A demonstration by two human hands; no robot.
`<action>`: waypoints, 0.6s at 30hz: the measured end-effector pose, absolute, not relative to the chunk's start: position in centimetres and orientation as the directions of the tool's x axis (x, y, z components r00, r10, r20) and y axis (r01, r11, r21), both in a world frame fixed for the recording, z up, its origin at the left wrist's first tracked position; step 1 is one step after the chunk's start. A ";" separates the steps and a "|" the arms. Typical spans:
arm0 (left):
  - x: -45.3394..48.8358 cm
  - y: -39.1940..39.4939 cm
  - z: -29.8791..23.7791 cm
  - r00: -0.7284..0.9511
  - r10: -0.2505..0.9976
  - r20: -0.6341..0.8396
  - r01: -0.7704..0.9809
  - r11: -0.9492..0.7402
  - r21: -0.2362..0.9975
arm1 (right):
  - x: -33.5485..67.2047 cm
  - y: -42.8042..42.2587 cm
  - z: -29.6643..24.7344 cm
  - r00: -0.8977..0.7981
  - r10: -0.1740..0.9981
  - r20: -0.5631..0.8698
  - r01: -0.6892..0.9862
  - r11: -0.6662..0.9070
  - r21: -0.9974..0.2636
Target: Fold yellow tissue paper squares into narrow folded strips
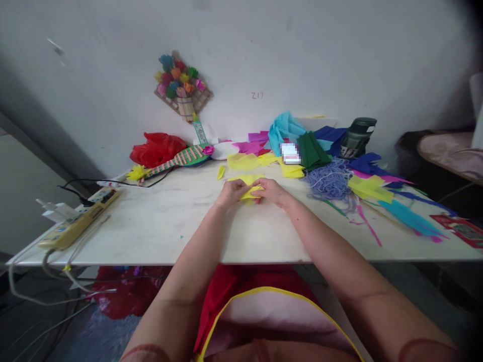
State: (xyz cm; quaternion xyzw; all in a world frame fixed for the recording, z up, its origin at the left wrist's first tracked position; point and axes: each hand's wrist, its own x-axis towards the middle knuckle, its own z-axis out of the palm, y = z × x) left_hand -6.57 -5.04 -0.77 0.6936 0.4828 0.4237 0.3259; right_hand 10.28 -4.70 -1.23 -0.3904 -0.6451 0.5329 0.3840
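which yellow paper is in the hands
The small yellow piece pinched between the left hand and right hand; the yellow sheets farther back lie unheld on the table.

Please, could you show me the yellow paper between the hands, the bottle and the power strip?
Yellow paper (pixel 250 193): head view, middle of its visible part.
Bottle (pixel 356 138): head view, its dark side.
Power strip (pixel 83 219): head view, its yellow casing.
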 end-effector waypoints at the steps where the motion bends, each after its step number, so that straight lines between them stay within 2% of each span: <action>1: -6.7 -5.0 -0.8 0.157 0.952 0.263 0.391 -0.305 0.868 | 10.3 -4.7 -1.2 -0.397 0.913 0.087 0.089 0.133 -0.987; 3: -6.9 -5.1 -0.7 0.156 0.968 0.199 0.340 -0.242 0.909 | 10.4 -4.6 -1.2 -0.382 0.920 0.091 0.087 0.134 -0.987; 6: -7.2 -5.4 -0.5 0.247 0.965 0.089 0.173 -0.134 0.976 | 10.4 -4.6 -1.0 -0.326 0.940 0.103 0.081 0.137 -0.987; 10: -7.1 -5.5 -0.6 0.288 0.957 0.027 0.020 -0.034 0.999 | 10.3 -4.6 -0.9 -0.275 0.952 0.133 0.072 0.159 -0.985; 13: -7.1 -5.3 -0.8 0.287 0.957 0.031 -0.030 -0.023 0.999 | 10.2 -4.4 -1.1 -0.271 0.953 0.134 0.080 0.161 -0.984; 18: -7.0 -5.4 -0.7 0.265 0.964 0.022 -0.009 -0.021 1.000 | 10.1 -4.4 -1.3 -0.253 0.956 0.151 0.067 0.173 -0.983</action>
